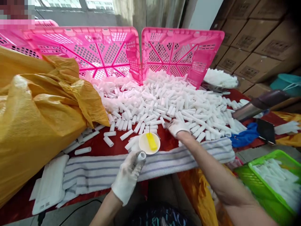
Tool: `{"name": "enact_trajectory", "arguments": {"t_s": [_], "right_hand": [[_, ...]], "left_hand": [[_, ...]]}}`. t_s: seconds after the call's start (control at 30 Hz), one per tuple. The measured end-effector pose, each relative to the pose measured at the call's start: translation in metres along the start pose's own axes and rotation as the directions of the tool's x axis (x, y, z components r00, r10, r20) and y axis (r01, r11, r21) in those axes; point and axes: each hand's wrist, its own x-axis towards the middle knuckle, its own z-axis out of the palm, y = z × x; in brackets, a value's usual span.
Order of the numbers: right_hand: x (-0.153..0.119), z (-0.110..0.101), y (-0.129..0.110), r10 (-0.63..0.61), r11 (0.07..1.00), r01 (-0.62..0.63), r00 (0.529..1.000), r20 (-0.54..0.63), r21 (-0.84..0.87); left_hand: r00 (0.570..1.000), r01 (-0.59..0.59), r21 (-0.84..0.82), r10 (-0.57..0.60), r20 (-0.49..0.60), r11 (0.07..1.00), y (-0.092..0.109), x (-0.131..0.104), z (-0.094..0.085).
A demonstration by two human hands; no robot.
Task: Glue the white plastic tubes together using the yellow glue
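Observation:
My left hand, in a white glove with dark smudges, is closed around a short white tube. The tube's open end points up towards me. Just beyond it, a round white dish holds a yellow block with a thin upright pin on it. To the right, my gloved right hand reaches to the near edge of a heap of white tubes. Its fingers are beside loose tubes, too blurred to show whether they grip one.
Two pink crates stand tipped behind the heap. A yellow sack bulges at left. A striped towel lies along the table's front edge. A steel flask, a blue cloth and a green basket are at right.

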Motion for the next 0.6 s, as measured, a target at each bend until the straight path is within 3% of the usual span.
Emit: {"name": "enact_trajectory", "arguments": {"t_s": [0.07, 0.13, 0.2, 0.27, 0.3, 0.37, 0.43, 0.47, 0.53, 0.6], "right_hand": [[0.008, 0.022, -0.010, -0.001, 0.999, 0.000, 1.000, -0.021, -0.033], [0.005, 0.032, -0.006, -0.016, 0.999, 0.013, 0.998, -0.060, -0.045], [-0.004, 0.030, 0.007, -0.024, 0.999, 0.019, 0.995, -0.099, -0.050], [-0.018, 0.021, 0.021, -0.021, 0.994, 0.034, 0.991, -0.131, 0.105], [-0.025, 0.017, 0.026, -0.018, 0.965, 0.045, 0.994, -0.109, 0.259], [-0.040, 0.010, 0.032, -0.052, 0.799, 0.003, 0.997, 0.064, 0.601], [-0.052, 0.011, 0.029, -0.158, 0.626, -0.141, 0.940, 0.302, 0.767], [-0.056, 0.014, 0.025, -0.197, 0.596, -0.201, 0.902, 0.384, 0.777], [-0.061, 0.023, 0.016, -0.225, 0.612, -0.193, 0.887, 0.403, 0.767], [-0.061, 0.033, 0.010, -0.283, 0.653, -0.020, 0.921, 0.269, 0.757]], "left_hand": [[0.994, -0.033, 0.034, 0.036, -0.107, 0.999, -0.003, 0.009, -0.008], [0.990, 0.003, 0.035, 0.002, -0.140, 0.999, -0.007, 0.017, -0.017], [0.989, 0.051, 0.025, -0.047, -0.142, 0.998, -0.010, 0.025, -0.024], [0.986, 0.073, 0.006, -0.071, -0.148, 0.997, -0.014, 0.032, -0.029], [0.986, 0.075, -0.015, -0.076, -0.148, 0.997, -0.015, 0.035, -0.030], [0.987, 0.069, -0.069, -0.078, -0.140, 0.995, -0.018, 0.042, -0.030], [0.987, 0.040, -0.054, -0.048, -0.153, 0.998, -0.019, 0.047, -0.028], [0.984, 0.021, 0.001, -0.021, -0.175, 1.000, -0.020, 0.048, -0.026], [0.972, -0.012, 0.151, 0.047, -0.231, 0.988, -0.020, 0.050, -0.024], [0.960, -0.022, 0.231, 0.085, -0.266, 0.973, -0.020, 0.050, -0.021]]}}
